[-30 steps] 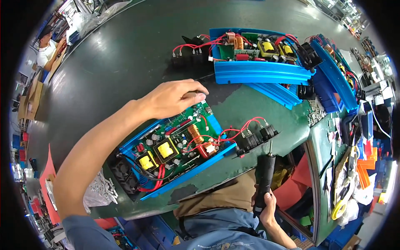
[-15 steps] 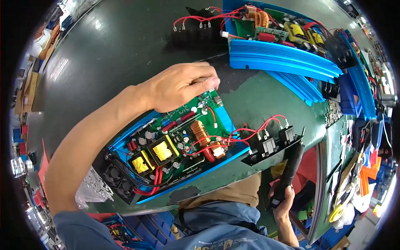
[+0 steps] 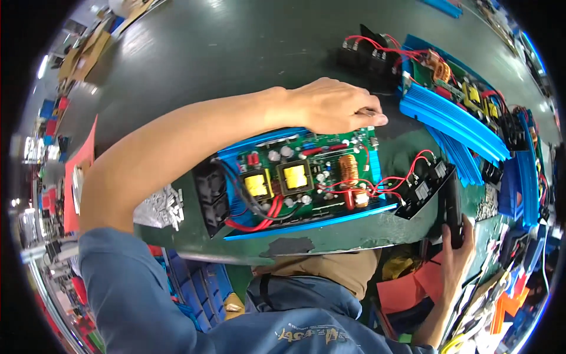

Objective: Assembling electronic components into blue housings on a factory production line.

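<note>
My left hand (image 3: 336,106) curls over the far right corner of the green circuit board (image 3: 345,140), fingers bent down; I cannot tell whether they pinch anything there.

Leftmost, a heap of small silver pieces (image 3: 159,207) lies on the bench beneath my forearm. Below the bench edge are blue bins (image 3: 203,289); I can't make out what is in them.

Just right of the heap, the black fans (image 3: 212,194) sit at the near-left end of the blue housing (image 3: 306,225), which lies in front of me on the bench. The housing holds the board, itself already carrying the yellow transformers (image 3: 296,177) and the copper coil (image 3: 349,168). The far long side and both ends have no cover over them that I can see.

At the right end, the black end panel (image 3: 421,192) is wired up with red leads but lies tilted outside the housing, so it seems not yet fixed on.

Just beyond it, my right hand (image 3: 460,251) is wrapped around a black tool (image 3: 452,206), thumb along its side. Farther right stand more blue units (image 3: 454,121), boards inside, and a blue tray (image 3: 510,194) whose contents I can't see.
</note>
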Demonstrator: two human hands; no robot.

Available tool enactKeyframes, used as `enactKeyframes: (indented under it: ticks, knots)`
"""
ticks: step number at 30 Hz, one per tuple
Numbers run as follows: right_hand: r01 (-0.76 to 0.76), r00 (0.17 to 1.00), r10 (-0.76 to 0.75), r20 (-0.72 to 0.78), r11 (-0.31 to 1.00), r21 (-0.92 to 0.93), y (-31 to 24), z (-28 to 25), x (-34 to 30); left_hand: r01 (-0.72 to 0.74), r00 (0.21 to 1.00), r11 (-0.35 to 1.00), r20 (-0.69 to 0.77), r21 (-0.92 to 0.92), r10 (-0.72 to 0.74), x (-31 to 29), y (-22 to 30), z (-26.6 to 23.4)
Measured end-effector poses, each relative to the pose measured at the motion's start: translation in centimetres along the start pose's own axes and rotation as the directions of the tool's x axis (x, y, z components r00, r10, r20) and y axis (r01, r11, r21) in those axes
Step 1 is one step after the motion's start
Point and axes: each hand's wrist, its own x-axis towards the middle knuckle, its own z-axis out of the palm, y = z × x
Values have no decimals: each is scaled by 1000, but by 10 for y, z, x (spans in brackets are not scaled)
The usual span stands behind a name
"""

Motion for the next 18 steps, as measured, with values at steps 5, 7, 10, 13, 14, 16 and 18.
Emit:
enactKeyframes:
  ticks: [5, 7, 10, 13, 14, 16, 18]
  knots:
    - [384, 824, -433, -365, 901, -201, -21, 7, 10, 296, 950, 904, -195, 310, -244, -58, 40, -46]
    - [415, 824, -428, -373, 902, -117, -35, 1, 1, 387, 870, 887, -418, 253, -260, -105, 53, -59]
    - [497, 815, -434, -383, 865, 77, -60, 6, -16, 547, 619, 835, -700, 60, -355, -176, 80, -55]
    - [629, 772, -557, -306, 735, 252, -100, 12, -33, 711, 357, 681, -746, -173, -562, -227, 96, -16]
    - [703, 711, -638, -295, 637, 316, -120, 18, -37, 682, 321, 701, -774, -211, -545, -246, 98, 4]
    - [767, 607, -764, -219, 491, 414, -159, 26, -45, 637, 312, 709, -739, -302, -596, -267, 101, 42]
    - [792, 508, -849, -143, 396, 465, -191, 44, -49, 605, 354, 679, -623, -416, -697, -264, 106, 60]
